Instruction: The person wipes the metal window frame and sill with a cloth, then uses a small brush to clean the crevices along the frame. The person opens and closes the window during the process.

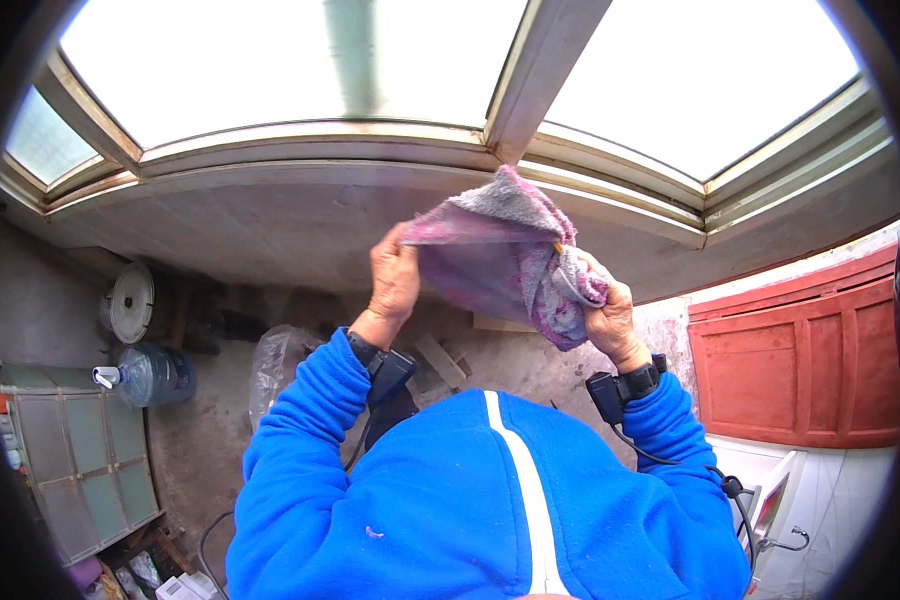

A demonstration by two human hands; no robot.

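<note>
A grey and pink cloth (487,274), fuzzy like a towel, is stretched between my two hands in front of the window wall. My left hand (395,274) pinches its left edge between thumb and fingers. On the right, my right hand (609,307) grips a bunched, folded part of the same cloth. A small orange-yellow bit shows at the folds near my right hand; I cannot tell what it is. The cloth's upper corner rises to a point just below the window frame. Dark straps with small devices sit on both wrists.
Bright windows with a worn frame (322,142) span the top. A large water bottle (157,375), a round lidded pot (131,302), a paneled cabinet (82,450) and a clear plastic bag (277,367) stand at left. Red paneled doors (802,352) are at right.
</note>
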